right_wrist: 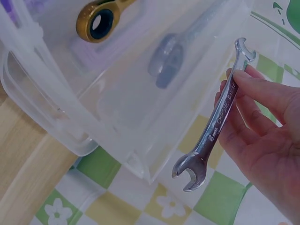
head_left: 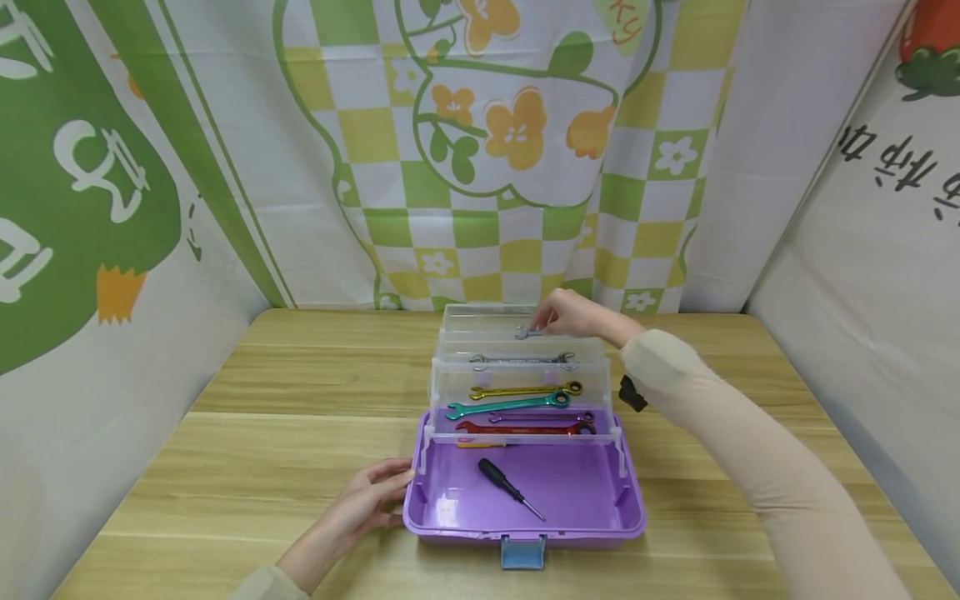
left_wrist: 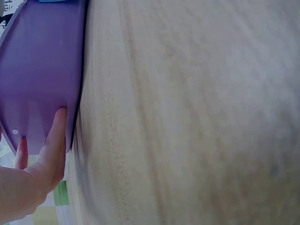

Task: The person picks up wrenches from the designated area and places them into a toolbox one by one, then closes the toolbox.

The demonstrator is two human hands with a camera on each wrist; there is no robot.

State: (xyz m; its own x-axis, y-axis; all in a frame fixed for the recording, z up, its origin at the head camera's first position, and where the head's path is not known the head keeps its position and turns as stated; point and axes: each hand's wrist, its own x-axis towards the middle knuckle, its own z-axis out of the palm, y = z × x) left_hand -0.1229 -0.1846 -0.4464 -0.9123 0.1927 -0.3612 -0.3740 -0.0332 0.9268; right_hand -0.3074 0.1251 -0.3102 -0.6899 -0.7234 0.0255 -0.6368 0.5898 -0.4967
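Observation:
My right hand [head_left: 570, 315] is raised over the back of the clear trays and pinches a small silver open-end wrench [right_wrist: 206, 126] between thumb and fingers. In the right wrist view "8mm" shows on its shank. My left hand [head_left: 367, 500] touches the left side of the purple toolbox [head_left: 637, 508], its fingers straight against the wall. The clear tiered trays [head_left: 442, 383] stand unfolded at the back of the box. They hold a larger silver wrench [head_left: 517, 362], a yellow wrench [head_left: 525, 390], a teal wrench [head_left: 510, 405], a small purple wrench [head_left: 540, 417] and a red wrench [head_left: 525, 430].
A black-handled screwdriver [head_left: 495, 475] lies in the purple bottom, with part of a yellow-orange thing [head_left: 480, 445] behind it under the trays. A blue latch [head_left: 522, 552] hangs at the front. The box stands on a wooden table [head_left: 300, 400] with patterned curtains [head_left: 480, 233] behind.

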